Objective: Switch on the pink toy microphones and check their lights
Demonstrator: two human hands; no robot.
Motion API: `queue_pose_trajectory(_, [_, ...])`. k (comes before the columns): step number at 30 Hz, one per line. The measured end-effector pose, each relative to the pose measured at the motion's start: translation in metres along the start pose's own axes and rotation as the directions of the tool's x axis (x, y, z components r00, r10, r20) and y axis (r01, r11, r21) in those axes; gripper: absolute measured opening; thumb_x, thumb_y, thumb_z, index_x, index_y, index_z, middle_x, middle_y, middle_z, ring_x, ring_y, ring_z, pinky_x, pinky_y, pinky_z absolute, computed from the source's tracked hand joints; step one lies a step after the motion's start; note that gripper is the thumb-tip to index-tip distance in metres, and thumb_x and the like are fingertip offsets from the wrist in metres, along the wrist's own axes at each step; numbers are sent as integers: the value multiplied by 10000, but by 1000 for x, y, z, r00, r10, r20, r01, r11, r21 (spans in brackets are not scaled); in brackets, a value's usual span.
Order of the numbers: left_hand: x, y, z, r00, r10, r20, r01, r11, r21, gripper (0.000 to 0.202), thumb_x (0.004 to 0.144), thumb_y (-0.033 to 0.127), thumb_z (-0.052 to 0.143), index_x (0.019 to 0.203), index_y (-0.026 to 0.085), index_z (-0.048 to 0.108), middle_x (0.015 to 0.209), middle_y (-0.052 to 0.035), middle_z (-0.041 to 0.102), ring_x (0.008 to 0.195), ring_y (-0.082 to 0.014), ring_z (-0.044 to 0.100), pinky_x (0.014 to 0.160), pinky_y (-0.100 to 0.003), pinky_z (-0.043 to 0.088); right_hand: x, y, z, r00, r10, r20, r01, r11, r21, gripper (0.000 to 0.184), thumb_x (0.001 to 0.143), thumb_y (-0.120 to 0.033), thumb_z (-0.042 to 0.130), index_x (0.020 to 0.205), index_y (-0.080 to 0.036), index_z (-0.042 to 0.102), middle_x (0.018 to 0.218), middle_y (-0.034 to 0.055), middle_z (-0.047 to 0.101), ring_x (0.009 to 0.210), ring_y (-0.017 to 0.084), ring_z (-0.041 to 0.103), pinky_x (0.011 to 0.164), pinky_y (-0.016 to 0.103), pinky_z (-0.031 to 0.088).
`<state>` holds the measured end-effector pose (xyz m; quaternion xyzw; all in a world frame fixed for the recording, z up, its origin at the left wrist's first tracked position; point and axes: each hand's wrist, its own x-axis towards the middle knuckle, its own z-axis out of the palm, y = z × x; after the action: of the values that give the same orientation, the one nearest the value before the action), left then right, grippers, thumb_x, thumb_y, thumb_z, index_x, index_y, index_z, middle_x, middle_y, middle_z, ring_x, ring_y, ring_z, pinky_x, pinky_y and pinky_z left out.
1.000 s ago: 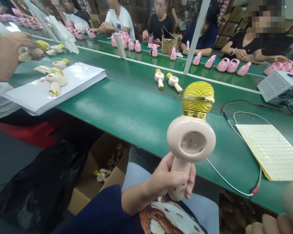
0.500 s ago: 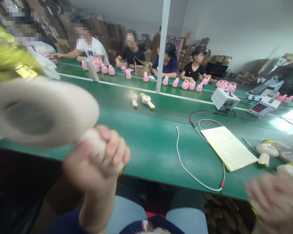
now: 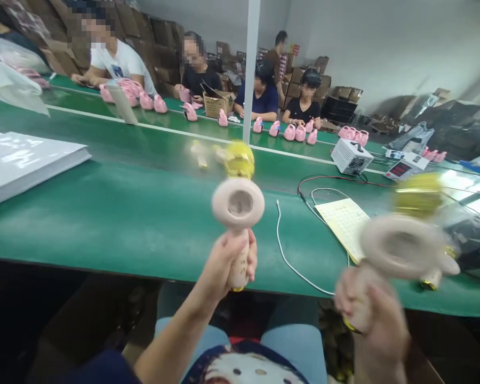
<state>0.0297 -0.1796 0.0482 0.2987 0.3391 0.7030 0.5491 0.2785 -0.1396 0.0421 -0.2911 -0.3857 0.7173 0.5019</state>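
My left hand (image 3: 216,266) is closed round the handle of a cream karaoke microphone (image 3: 221,213) with a gold head. It is held upright in front of me, its round hollow face turned towards me and buttons showing on the handle. On the right, my right hand (image 3: 388,320) grips the handle of a second cream microphone (image 3: 370,242), blurred by motion and also upright. Farther back on the green table lies another microphone (image 3: 200,158), partly smeared. One more microphone (image 3: 431,278) sits at the right, mostly hidden behind the one in my right hand.
A white cable (image 3: 282,245) curves over the green table (image 3: 124,224) beside a yellow paper sheet (image 3: 338,218). White stacked sheets or boxes (image 3: 28,165) lie at left. A post (image 3: 251,69), a power unit (image 3: 351,156) and a meter (image 3: 408,166) stand farther back. People sit opposite with pink cases (image 3: 290,132).
The microphone in my left hand has swung from the far left to the middle and upright. My right hand has moved left, its microphone now showing. The view has shifted.
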Motion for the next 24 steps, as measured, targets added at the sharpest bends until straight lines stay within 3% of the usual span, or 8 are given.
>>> queue_pose_trajectory(1, [0, -16, -2, 990, -142, -28, 141, 989, -34, 310, 756, 456, 690, 809, 178, 563, 544, 46, 518, 371, -78, 457, 347, -195, 428, 8, 14, 0, 1000, 22, 8, -22, 1000, 12, 251, 836, -386, 689, 1016, -230, 612, 689, -28, 559, 485, 103, 517, 450, 226, 445])
queue_pose_trajectory(3, [-5, -46, -9, 955, -296, -15, 293, 952, -91, 341, 717, 451, 705, 835, 168, 556, 552, 49, 514, 373, -75, 457, 346, -191, 437, 18, 42, 0, 994, 104, 40, -106, 992, 60, 255, 811, -402, 693, 983, -229, 618, 649, -37, 541, 437, 83, 482, 417, 202, 414])
queue_pose_trajectory(5, [-16, -69, -16, 932, -359, 53, 363, 920, -147, 362, 685, 412, 724, 896, 163, 566, 604, 35, 542, 418, -87, 500, 375, -204, 478, 18, 65, 0, 978, 191, 83, -201, 970, 137, 273, 787, -412, 696, 964, -218, 624, 654, -31, 552, 427, 77, 470, 410, 198, 421])
queue_pose_trajectory(8, [-33, -86, -21, 900, -430, 79, 436, 874, -215, 331, 697, 350, 705, 932, 159, 571, 649, 18, 563, 455, -91, 516, 390, -208, 502, 12, 84, 3, 959, 253, 127, -275, 937, 217, 286, 754, -409, 712, 939, -209, 626, 641, -36, 553, 391, 59, 421, 377, 177, 405])
queue_pose_trajectory(11, [-38, -90, -20, 889, -457, 37, 451, 856, -254, 276, 724, 351, 676, 883, 156, 565, 592, 26, 545, 406, -80, 478, 344, -190, 468, 9, 93, 7, 944, 303, 131, -326, 922, 211, 287, 766, -416, 705, 949, -207, 631, 629, -42, 559, 373, 54, 416, 371, 175, 423])
queue_pose_trajectory(17, [-34, -88, -23, 921, -388, 33, 382, 881, -280, 260, 735, 345, 659, 887, 152, 572, 584, 24, 544, 392, -80, 481, 358, -196, 478, 5, 106, 15, 934, 343, 102, -356, 923, 147, 242, 816, -422, 656, 913, -203, 621, 584, -46, 529, 390, 77, 456, 406, 193, 472])
queue_pose_trajectory(24, [-42, -92, -33, 933, -359, 35, 348, 870, -349, 236, 757, 331, 659, 888, 158, 567, 596, 31, 544, 399, -74, 482, 374, -203, 502, -4, 114, 21, 890, 413, 194, -449, 868, 211, 300, 825, -449, 650, 987, -197, 647, 592, -52, 516, 358, 47, 383, 392, 183, 461])
